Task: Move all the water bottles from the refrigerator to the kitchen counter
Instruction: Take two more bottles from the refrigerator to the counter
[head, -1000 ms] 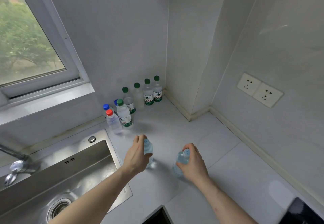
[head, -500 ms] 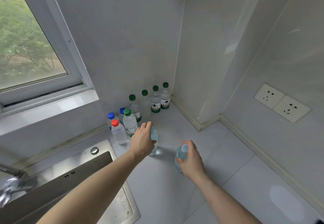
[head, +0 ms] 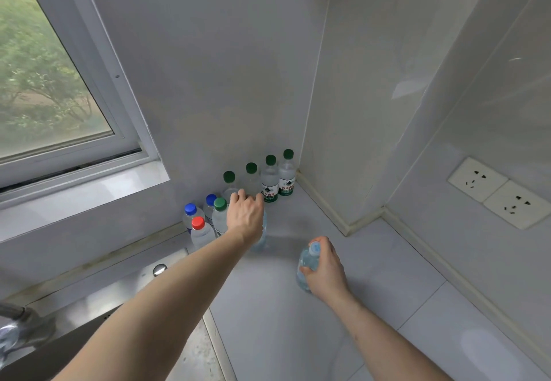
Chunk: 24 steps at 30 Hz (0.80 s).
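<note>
Placing step: left hand point(head: 246, 216) grip wrapped on a clear pale-blue plastic bottle point(head: 260, 236) beside the capped bottle cluster point(head: 220, 216), right hand point(head: 326, 267) grip pinching a second light-blue-capped clear bottle point(head: 307, 264) on the white surface point(head: 298, 336); next, release both.

Home kitchen, steel sink point(head: 89, 315), tiled counter point(head: 298, 336), window point(head: 44, 82)

Left hand point(head: 245, 213) grips a bottle point(head: 260, 239) beside the capped bottles point(head: 269, 180); right hand point(head: 326, 268) grips another bottle point(head: 307, 264) on the counter point(head: 298, 336).
</note>
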### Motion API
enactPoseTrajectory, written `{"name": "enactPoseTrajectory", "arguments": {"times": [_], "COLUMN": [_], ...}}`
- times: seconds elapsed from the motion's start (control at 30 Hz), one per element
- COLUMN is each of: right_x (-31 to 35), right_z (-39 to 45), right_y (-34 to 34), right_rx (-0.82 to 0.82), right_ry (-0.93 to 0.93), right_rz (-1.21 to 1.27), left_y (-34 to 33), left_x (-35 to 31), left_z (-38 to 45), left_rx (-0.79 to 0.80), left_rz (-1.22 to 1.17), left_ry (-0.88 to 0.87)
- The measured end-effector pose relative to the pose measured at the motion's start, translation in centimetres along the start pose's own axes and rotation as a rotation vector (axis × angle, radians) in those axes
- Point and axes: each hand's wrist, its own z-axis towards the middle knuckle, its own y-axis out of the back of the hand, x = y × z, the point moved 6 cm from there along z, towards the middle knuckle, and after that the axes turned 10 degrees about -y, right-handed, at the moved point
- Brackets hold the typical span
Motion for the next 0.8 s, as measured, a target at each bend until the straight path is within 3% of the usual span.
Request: {"name": "enactPoseTrajectory", "arguments": {"times": [0.8], "right_x": [5.4], "right_z": [9.7], "right_y": [-2.9], "right_rx": [0.054], "right_ry": [0.061], "right_rz": [-0.053], "left_y": [-0.2], "left_x": [3.8], "left_z": [3.1], "left_rx": [0.036], "left_rz": [-0.03], "left_ry": [0.084]}}
